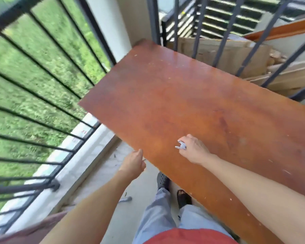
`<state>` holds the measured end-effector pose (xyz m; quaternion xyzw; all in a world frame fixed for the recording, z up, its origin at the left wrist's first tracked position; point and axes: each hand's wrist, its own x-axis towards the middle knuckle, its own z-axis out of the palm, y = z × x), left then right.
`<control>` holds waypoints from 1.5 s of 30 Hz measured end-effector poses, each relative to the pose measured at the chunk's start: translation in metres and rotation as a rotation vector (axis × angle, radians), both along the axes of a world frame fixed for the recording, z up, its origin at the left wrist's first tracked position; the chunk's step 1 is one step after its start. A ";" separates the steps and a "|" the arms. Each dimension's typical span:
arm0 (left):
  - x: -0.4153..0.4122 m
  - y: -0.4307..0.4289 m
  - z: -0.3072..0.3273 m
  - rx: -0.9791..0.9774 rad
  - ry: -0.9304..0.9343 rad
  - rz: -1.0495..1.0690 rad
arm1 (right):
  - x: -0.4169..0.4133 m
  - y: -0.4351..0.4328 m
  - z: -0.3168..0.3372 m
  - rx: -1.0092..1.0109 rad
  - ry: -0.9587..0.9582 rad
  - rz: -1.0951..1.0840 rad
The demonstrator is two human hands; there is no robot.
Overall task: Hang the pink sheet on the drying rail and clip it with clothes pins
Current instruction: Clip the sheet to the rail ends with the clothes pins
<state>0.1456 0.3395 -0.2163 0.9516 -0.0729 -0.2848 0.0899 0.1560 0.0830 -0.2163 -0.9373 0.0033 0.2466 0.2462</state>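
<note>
My right hand [192, 149] pinches a pale clothes pin [181, 145] over the table [183, 95], near its left edge. My left hand [133, 163] curls just off that edge; I cannot tell its grip. The pink sheet [48, 223] shows under my left forearm.

A reddish-brown wooden table [192, 103] fills the middle, its top scuffed with pale flecks. Dark metal bars [224, 41] rise behind its far edge, with flattened cardboard [206, 51] leaning behind them. Pale wooden boards [280, 81] lie past the far right corner. A white pillar [109, 27] stands at the far left corner. A grey concrete floor [113, 173] runs along the table's left edge, and grass [25, 76] lies beyond.
</note>
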 end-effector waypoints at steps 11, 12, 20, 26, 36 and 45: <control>-0.249 0.149 0.062 0.109 -0.044 0.724 | -0.067 0.219 0.063 -0.053 -0.092 0.858; -0.275 0.162 0.066 0.115 -0.055 0.801 | -0.080 0.244 0.070 -0.035 -0.086 0.929; -0.469 0.249 0.077 0.191 -0.082 1.212 | -0.218 0.428 0.106 -0.010 -0.229 1.438; -0.603 0.311 0.093 0.201 -0.126 1.506 | -0.341 0.548 0.127 0.038 -0.377 1.695; -0.777 0.377 0.091 0.218 -0.166 1.913 | -0.532 0.733 0.130 0.117 -0.449 2.104; -0.903 0.493 0.103 0.396 -0.031 2.028 | -0.702 0.915 0.107 0.208 -0.758 2.449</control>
